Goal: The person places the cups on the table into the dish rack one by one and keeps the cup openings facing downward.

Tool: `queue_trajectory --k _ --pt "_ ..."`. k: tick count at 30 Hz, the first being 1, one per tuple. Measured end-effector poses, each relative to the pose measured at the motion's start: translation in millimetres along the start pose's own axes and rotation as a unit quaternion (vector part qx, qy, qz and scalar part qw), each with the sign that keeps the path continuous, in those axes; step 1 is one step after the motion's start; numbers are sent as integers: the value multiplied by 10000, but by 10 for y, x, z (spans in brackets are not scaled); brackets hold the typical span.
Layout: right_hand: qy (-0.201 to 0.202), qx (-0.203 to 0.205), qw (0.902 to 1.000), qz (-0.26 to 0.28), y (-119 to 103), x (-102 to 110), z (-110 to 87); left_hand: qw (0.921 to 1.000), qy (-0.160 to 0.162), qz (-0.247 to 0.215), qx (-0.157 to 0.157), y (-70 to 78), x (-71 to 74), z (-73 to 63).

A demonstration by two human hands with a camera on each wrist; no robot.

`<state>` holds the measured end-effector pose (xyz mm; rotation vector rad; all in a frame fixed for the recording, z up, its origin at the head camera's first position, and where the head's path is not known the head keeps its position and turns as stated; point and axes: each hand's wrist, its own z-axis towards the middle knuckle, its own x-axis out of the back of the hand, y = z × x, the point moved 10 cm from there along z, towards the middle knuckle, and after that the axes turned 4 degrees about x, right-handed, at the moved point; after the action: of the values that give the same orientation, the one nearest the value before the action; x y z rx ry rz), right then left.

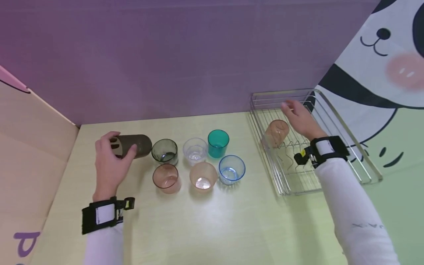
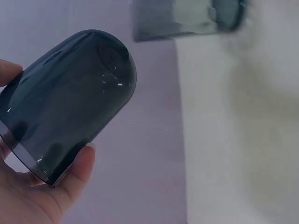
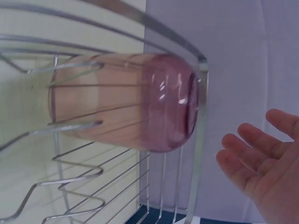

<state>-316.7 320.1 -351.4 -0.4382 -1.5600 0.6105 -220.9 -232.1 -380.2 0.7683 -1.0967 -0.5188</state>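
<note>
Head view: left hand (image 1: pixel 110 165) grips a dark glass (image 1: pixel 141 144) lying sideways, thumb and fingers clamped on its wall; sound practice is a steady hold, clear of the adjacent grey glass (image 1: pixel 164 151). Right hand (image 1: pixel 303 120), fingers loosely extended, holds nothing over the wire rack (image 1: pixel 276 178) near an upturned pink glass (image 1: pixel 277 132). Pale tabletop (image 1: pixel 198 235); purple backdrop (image 1: pixel 159 62); panda-print panel (image 1: pixel 402 106).

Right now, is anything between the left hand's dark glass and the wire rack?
Yes: six glasses stand right of the dark glass, from the grey glass to the blue glass; beyond rises the wire rack's left side.
</note>
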Motion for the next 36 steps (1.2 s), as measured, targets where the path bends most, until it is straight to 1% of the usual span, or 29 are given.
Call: queue_trajectory --k 4,8,13,17,23,29,33,36 --pt "85 97 9999 46 -104 14 5 9993 35 -141 -341 163 16 14" --pt "208 244 9994 138 -214 30 15 9987 -120 -237 -426 261 -15 12" --pt "269 401 9985 263 -333 38 13 9983 -284 -360 -369 330 -67 2" --pt "226 501 9978 361 -426 14 4 9967 -441 -634 -248 372 -127 -16" --pt "256 708 9968 283 -586 -11 -4 9919 -684 -1071 -56 429 -224 -35" --pt "273 966 9942 377 -786 -46 -4 9867 -895 -1358 -72 541 -316 -56" --pt "257 1132 9922 455 -915 -75 9 9843 -1044 -1420 -125 599 -403 -69" --pt "214 1232 9909 489 -1000 -103 14 9836 -1099 -1418 -179 637 -451 -71"
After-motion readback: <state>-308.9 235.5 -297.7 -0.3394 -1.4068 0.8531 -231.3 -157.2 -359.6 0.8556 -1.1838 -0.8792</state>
